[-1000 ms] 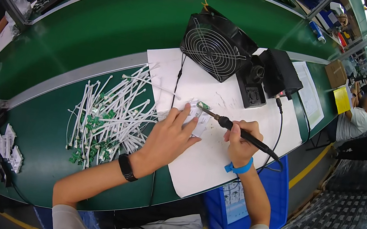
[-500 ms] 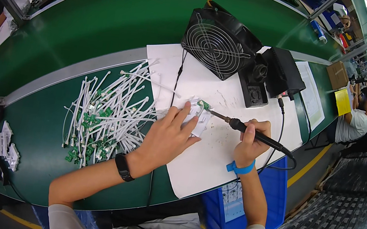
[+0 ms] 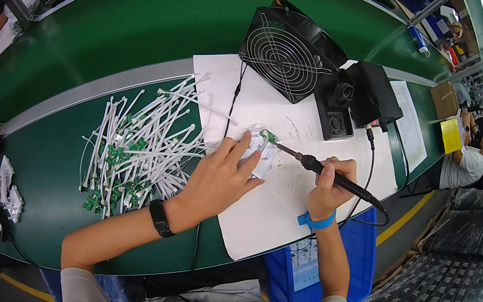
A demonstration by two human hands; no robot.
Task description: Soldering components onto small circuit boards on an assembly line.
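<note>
My left hand (image 3: 221, 179) presses down on a white plastic holder (image 3: 263, 166), its fingers spread over and against it. At the holder's far end sits a small green circuit board (image 3: 269, 136), with a short white wire at it. A soldering iron (image 3: 338, 180) is in my right hand (image 3: 334, 188), gripped by its black handle like a pen. The iron's tip points left and meets or nearly meets the board's right edge; contact is too small to tell. To the left lies a heap of white cables (image 3: 143, 154) with green boards on their ends.
A black fan (image 3: 288, 57) with a wire grille stands behind the white sheet (image 3: 281, 220). Right of it are an iron stand (image 3: 334, 118) and a black box (image 3: 373, 96). White plastic parts (image 3: 5, 186) lie far left. A blue bin (image 3: 351, 257) is below the table edge.
The view has shifted slightly. Both hands and the iron stay almost in place, with the tip still at the circuit board.
</note>
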